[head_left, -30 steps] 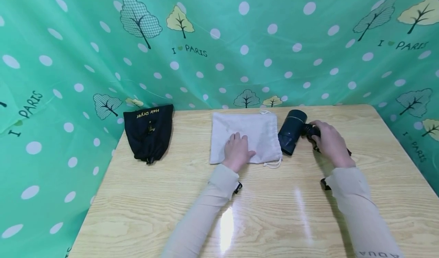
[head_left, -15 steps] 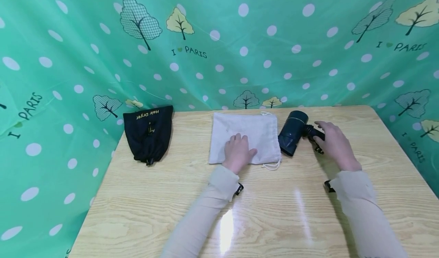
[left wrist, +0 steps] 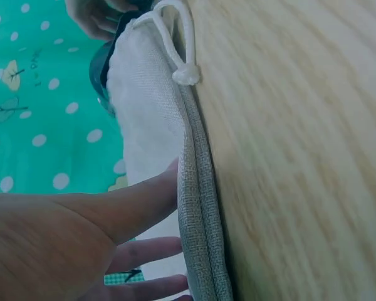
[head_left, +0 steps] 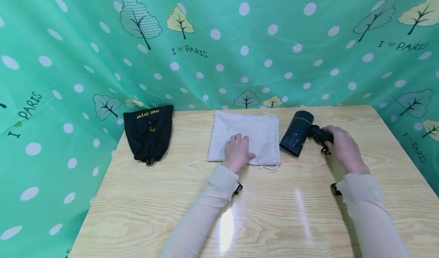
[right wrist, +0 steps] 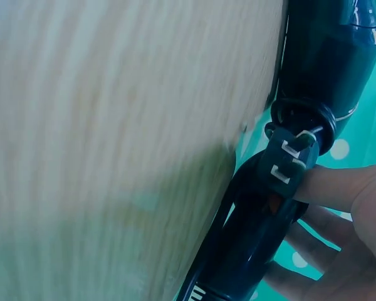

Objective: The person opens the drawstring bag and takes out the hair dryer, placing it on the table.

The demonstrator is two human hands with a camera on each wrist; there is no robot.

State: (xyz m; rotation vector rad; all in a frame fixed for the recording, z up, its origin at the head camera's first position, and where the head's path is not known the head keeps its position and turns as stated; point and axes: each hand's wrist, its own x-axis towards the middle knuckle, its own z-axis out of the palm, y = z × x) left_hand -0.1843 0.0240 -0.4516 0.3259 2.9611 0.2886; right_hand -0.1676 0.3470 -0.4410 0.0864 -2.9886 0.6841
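A pale drawstring bag lies flat near the back of the table, its cord loops at the right end. My left hand rests on its front part. The left wrist view shows my thumb and straight fingers against the bag's cloth. To the right lies a dark hair dryer, barrel slanted, handle pointing right. My right hand grips the handle's end. Seen from the right wrist, the thumb is by the switches and the other fingers are behind the handle.
A black pouch printed "Hair Dryer" lies at the back left. The wooden table meets a green dotted cloth behind and at both sides.
My right hand loosened, slid right along the handle and grips it again. The hair dryer has shifted right, away from the bag. The bag has turned slightly; my left hand stays on it.
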